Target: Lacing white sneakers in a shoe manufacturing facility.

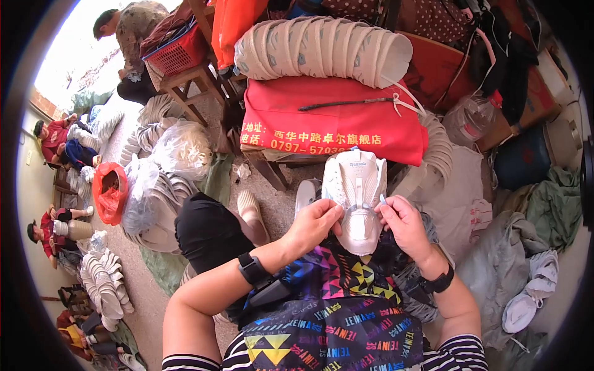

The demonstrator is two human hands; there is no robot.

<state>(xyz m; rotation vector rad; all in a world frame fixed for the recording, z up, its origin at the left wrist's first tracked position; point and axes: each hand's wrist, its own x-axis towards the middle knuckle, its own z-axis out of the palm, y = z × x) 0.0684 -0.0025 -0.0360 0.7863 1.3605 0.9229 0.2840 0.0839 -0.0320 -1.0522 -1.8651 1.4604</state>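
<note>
A white shoe upper (356, 179) stands toe toward me over my lap, its mesh tongue facing up. My left hand (318, 221) is closed in a pinch at the upper's left edge. On the opposite side my right hand (403, 224) pinches too, with a small pale tip showing above its fingers. What lies between the fingertips of either hand is too small to make out. A pale band crosses the upper between both hands. A patterned dark apron (334, 334) covers my lap.
Ahead, a red cloth (328, 117) covers a stool, bearing a row of nested shoe uppers (322, 51) and a thin dark stick (343, 104). More stacked uppers (105, 281) and plastic bags (179, 151) lie left. Several people sit farther left. A blue bucket (521, 159) stands right.
</note>
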